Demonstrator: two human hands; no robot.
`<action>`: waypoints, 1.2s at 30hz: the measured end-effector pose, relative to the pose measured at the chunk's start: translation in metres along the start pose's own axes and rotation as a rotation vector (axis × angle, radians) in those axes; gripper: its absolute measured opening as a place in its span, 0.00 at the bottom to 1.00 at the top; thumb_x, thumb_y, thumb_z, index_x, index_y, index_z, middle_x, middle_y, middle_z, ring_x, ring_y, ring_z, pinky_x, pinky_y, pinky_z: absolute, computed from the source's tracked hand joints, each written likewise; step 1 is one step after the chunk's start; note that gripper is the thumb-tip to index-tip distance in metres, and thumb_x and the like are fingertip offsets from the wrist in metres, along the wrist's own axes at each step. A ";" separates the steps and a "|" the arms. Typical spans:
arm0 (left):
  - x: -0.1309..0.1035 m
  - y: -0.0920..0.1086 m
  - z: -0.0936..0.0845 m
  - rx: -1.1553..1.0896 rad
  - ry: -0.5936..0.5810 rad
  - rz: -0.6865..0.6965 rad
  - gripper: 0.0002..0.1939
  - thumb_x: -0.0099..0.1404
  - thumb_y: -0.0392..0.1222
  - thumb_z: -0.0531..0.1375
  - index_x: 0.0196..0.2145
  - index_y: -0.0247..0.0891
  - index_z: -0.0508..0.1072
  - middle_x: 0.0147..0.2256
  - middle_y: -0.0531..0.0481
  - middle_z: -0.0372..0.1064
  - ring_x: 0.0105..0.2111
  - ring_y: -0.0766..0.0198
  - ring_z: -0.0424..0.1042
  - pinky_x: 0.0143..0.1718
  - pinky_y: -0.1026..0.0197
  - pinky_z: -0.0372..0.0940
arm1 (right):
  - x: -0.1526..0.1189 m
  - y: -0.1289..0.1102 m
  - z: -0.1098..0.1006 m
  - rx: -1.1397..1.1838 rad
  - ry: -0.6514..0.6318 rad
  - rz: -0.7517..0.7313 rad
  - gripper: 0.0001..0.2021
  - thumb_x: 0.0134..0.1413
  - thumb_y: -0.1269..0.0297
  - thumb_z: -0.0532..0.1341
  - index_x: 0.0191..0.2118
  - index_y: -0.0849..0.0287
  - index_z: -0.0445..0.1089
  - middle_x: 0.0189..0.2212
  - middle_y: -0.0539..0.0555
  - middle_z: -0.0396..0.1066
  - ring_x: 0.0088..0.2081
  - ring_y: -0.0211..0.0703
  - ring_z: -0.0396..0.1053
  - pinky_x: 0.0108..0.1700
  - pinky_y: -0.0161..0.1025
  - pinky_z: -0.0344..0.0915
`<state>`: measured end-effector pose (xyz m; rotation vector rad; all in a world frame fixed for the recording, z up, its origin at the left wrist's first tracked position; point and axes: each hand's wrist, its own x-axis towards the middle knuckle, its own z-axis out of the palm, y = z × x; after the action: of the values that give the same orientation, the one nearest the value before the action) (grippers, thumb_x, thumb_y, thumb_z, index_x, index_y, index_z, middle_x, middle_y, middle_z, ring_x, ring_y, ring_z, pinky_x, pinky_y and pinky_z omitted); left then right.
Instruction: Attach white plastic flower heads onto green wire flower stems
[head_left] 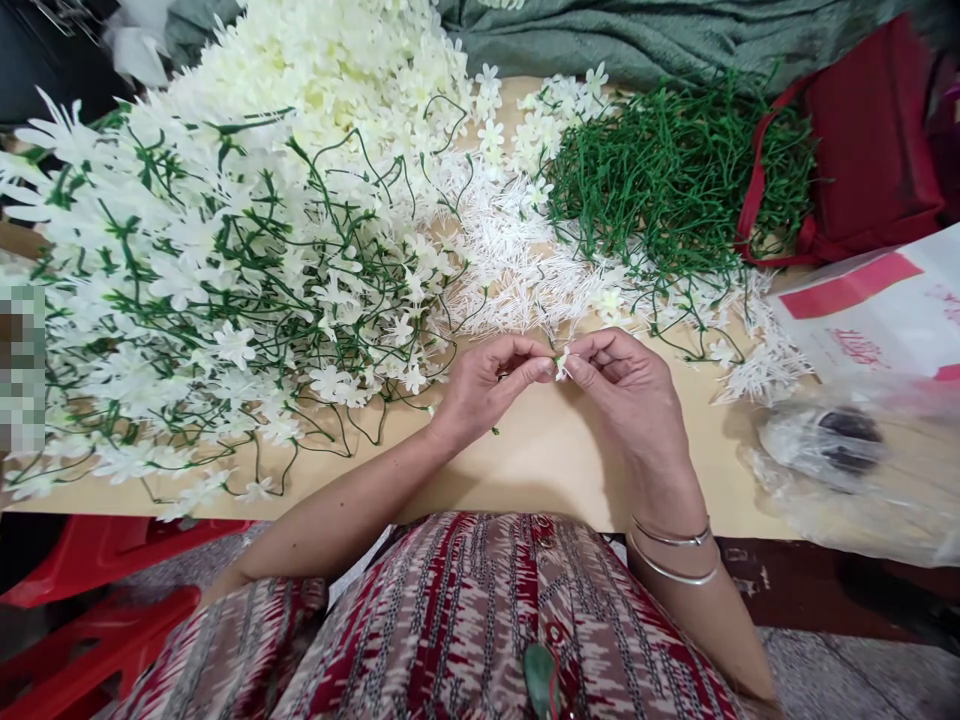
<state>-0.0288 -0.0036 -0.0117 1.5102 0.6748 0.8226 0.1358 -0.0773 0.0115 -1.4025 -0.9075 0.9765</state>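
Note:
My left hand pinches a green stem, its thumb and forefinger pressed together. Against it, my right hand holds a small white flower between thumb and forefinger. The fingertips of both hands nearly meet at the flower. To the left lies a big heap of white flowers on green stems. Loose white petals are piled behind it. Thin white sticks are scattered just beyond my hands, and a tangle of green stems sits at the back right.
The tan table reaches close to my body. At the right are a dark red bag, a white and red paper bag and a clear plastic bag with something dark inside. Red stools stand below at the left.

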 end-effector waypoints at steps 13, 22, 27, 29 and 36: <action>-0.004 0.007 0.003 0.171 0.027 0.003 0.12 0.74 0.48 0.63 0.40 0.36 0.77 0.35 0.46 0.80 0.34 0.64 0.79 0.37 0.63 0.73 | 0.002 0.005 -0.002 -0.008 -0.046 0.032 0.04 0.54 0.64 0.71 0.33 0.53 0.76 0.26 0.48 0.74 0.27 0.37 0.68 0.30 0.36 0.63; -0.004 0.011 0.004 0.198 0.039 -0.048 0.11 0.75 0.46 0.62 0.40 0.36 0.77 0.35 0.46 0.80 0.34 0.64 0.78 0.37 0.62 0.72 | 0.000 0.002 0.005 -0.023 -0.026 0.017 0.03 0.55 0.64 0.70 0.33 0.52 0.75 0.28 0.48 0.76 0.30 0.38 0.71 0.33 0.37 0.69; -0.003 0.010 0.006 0.142 0.046 -0.042 0.11 0.73 0.47 0.63 0.39 0.36 0.78 0.35 0.46 0.81 0.34 0.64 0.77 0.38 0.62 0.73 | 0.001 0.005 0.004 -0.006 -0.018 0.029 0.06 0.55 0.61 0.72 0.34 0.51 0.76 0.28 0.49 0.76 0.30 0.39 0.72 0.34 0.38 0.71; -0.003 0.011 0.006 0.104 0.040 -0.051 0.11 0.73 0.47 0.63 0.40 0.36 0.79 0.35 0.46 0.81 0.34 0.64 0.78 0.39 0.62 0.74 | 0.002 0.008 0.000 0.024 -0.032 0.051 0.06 0.55 0.59 0.72 0.36 0.51 0.76 0.28 0.48 0.75 0.29 0.38 0.71 0.34 0.38 0.70; -0.003 0.007 0.003 0.077 -0.018 -0.028 0.12 0.74 0.46 0.63 0.49 0.37 0.80 0.39 0.46 0.82 0.37 0.63 0.81 0.42 0.61 0.75 | 0.005 0.012 -0.011 0.153 -0.099 0.104 0.08 0.57 0.56 0.72 0.40 0.49 0.77 0.31 0.47 0.76 0.32 0.38 0.73 0.38 0.38 0.71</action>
<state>-0.0285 -0.0079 -0.0050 1.5722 0.7197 0.7683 0.1479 -0.0769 -0.0008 -1.2911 -0.8208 1.1786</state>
